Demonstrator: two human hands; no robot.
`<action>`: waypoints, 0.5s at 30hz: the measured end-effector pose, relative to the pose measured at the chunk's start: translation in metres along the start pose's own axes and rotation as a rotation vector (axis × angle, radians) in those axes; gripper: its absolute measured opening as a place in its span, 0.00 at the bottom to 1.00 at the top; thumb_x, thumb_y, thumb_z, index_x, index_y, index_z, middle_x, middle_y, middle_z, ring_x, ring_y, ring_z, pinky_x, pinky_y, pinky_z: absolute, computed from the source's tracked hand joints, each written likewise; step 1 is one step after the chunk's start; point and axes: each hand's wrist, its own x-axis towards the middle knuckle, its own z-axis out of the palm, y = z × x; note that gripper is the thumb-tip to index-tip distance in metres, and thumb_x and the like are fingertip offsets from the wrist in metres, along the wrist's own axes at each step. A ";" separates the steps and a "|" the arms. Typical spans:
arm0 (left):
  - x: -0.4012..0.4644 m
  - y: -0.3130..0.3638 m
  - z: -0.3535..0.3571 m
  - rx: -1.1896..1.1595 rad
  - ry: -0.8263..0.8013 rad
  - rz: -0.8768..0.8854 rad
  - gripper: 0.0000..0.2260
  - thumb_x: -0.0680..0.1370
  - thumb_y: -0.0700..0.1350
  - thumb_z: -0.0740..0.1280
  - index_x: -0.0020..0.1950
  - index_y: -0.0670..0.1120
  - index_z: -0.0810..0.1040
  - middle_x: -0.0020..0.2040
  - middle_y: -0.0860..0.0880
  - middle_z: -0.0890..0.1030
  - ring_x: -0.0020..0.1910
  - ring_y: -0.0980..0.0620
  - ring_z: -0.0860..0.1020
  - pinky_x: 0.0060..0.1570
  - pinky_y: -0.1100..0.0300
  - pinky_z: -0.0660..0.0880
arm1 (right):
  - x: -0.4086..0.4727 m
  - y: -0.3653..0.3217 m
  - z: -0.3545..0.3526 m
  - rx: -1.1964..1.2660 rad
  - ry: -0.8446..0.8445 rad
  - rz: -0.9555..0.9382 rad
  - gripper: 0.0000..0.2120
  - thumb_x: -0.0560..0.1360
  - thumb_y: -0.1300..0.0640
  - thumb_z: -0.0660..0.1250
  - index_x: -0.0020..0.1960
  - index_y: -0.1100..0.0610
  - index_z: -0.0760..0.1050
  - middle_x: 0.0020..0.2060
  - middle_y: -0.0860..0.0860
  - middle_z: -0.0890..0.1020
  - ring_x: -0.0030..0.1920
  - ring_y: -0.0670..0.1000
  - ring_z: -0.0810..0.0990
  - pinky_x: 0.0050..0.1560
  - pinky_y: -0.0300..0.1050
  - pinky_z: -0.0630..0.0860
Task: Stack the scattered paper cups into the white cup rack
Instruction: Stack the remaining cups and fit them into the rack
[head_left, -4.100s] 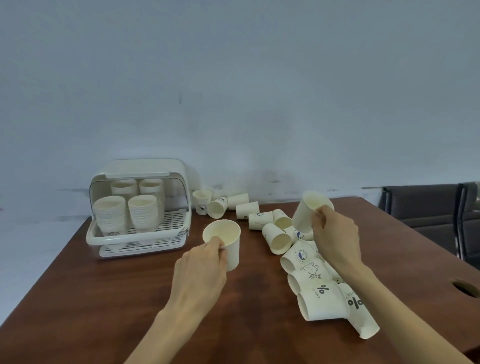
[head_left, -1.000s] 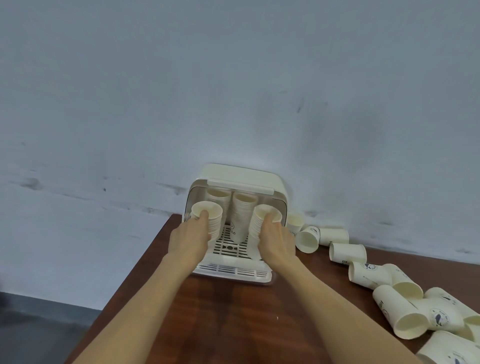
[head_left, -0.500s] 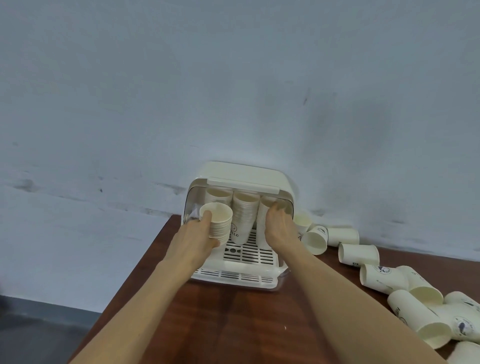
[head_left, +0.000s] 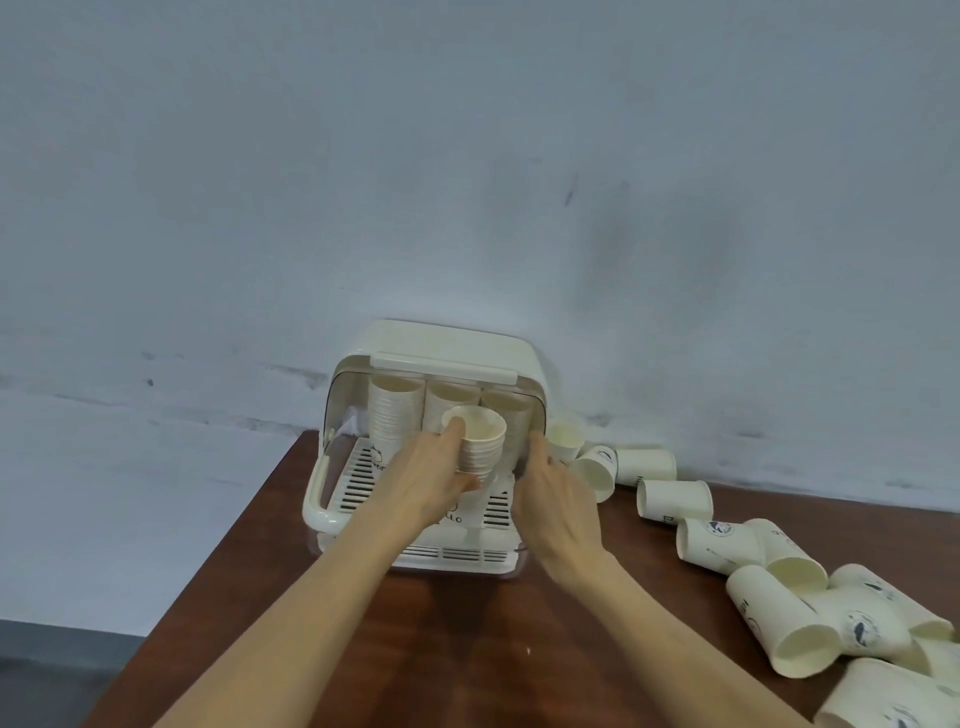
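The left hand (head_left: 423, 486) grips a stack of nested cups (head_left: 480, 447) at the open front of the white cup rack (head_left: 447, 348), just ahead of the taller stacks (head_left: 395, 415) inside. The right hand (head_left: 558, 501), fingers relaxed, touches the rack's side. Loose paper cups (head_left: 672, 499) lie scattered on the brown surface (head_left: 467, 649) to that hand's right.

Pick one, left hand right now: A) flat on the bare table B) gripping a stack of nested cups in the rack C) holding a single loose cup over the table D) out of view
B: the left hand curls around a stack of nested cups inside the white cup rack, its thumb at the top cup's rim.
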 end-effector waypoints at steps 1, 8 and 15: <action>0.003 0.006 0.004 0.000 -0.009 0.005 0.20 0.75 0.51 0.69 0.59 0.45 0.64 0.46 0.42 0.79 0.46 0.41 0.77 0.40 0.48 0.74 | -0.006 0.004 -0.002 0.007 0.003 0.008 0.17 0.76 0.64 0.56 0.65 0.57 0.62 0.45 0.55 0.82 0.41 0.61 0.80 0.33 0.49 0.68; 0.010 0.027 0.024 -0.002 -0.012 0.012 0.20 0.75 0.50 0.69 0.60 0.45 0.63 0.48 0.43 0.80 0.47 0.41 0.78 0.43 0.47 0.76 | -0.030 0.019 -0.020 0.016 -0.069 0.056 0.23 0.74 0.63 0.56 0.69 0.55 0.58 0.50 0.55 0.81 0.45 0.62 0.80 0.39 0.51 0.70; 0.007 0.033 0.023 -0.050 -0.014 -0.027 0.19 0.76 0.48 0.68 0.60 0.47 0.63 0.45 0.45 0.79 0.46 0.42 0.78 0.38 0.53 0.71 | -0.041 0.025 -0.028 -0.002 -0.085 0.107 0.23 0.75 0.62 0.56 0.69 0.57 0.59 0.48 0.54 0.81 0.47 0.61 0.80 0.37 0.49 0.66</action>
